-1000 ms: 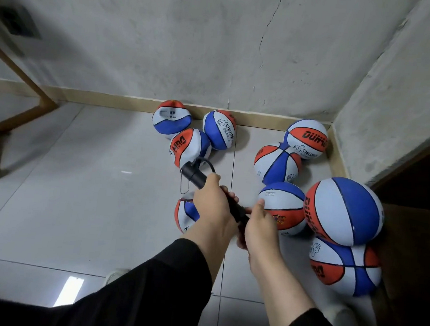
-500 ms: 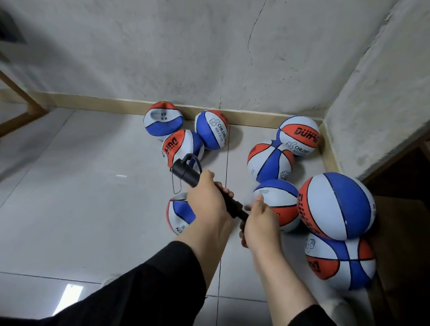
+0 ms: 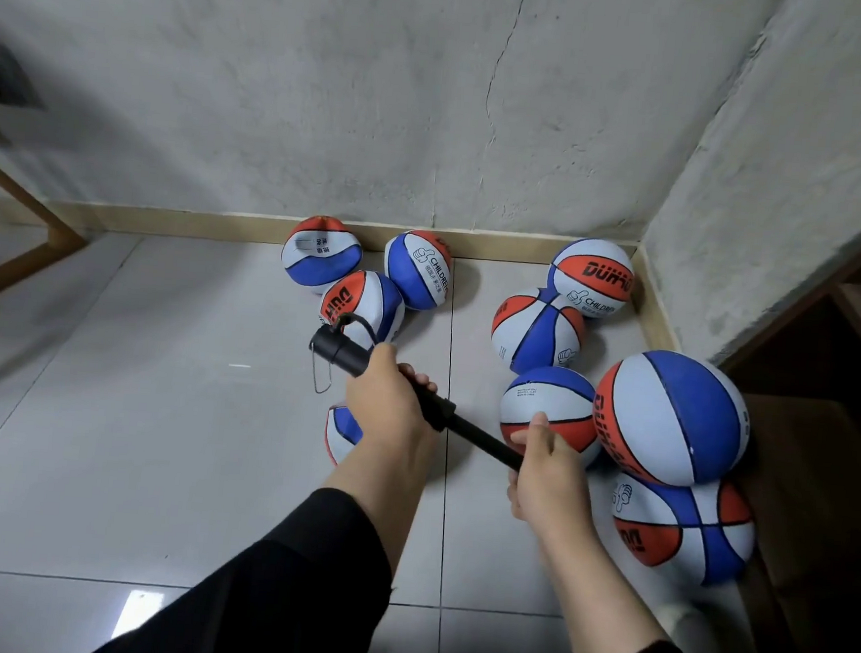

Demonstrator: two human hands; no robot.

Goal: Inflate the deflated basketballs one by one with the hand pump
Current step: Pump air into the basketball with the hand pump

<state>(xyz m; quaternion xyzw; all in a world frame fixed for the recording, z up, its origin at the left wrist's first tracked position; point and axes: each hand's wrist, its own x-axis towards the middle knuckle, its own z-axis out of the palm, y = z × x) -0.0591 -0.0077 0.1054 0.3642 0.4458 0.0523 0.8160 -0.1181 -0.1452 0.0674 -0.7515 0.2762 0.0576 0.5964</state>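
My left hand (image 3: 390, 404) grips the barrel of a black hand pump (image 3: 349, 355) held above the floor. My right hand (image 3: 547, 470) holds the pump's handle end, and the thin black rod (image 3: 481, 439) is drawn out between the two hands. A hose loop and a wire clip hang at the pump's far end. Several red, white and blue basketballs lie on the tiled floor. One ball (image 3: 341, 435) sits partly hidden under my left wrist. A large round ball (image 3: 673, 417) rests on another ball (image 3: 685, 526) at the right.
Grey concrete walls meet in a corner behind the balls, with a tan skirting board (image 3: 179, 221) along the floor. A dark wooden shelf unit (image 3: 834, 409) stands at the right. A wooden frame (image 3: 17, 252) stands at the left. White tiles (image 3: 152, 433) spread to the left.
My hands have moved apart, drawing the pump's rod out of the barrel; earlier they were almost touching. The view has tilted slightly.
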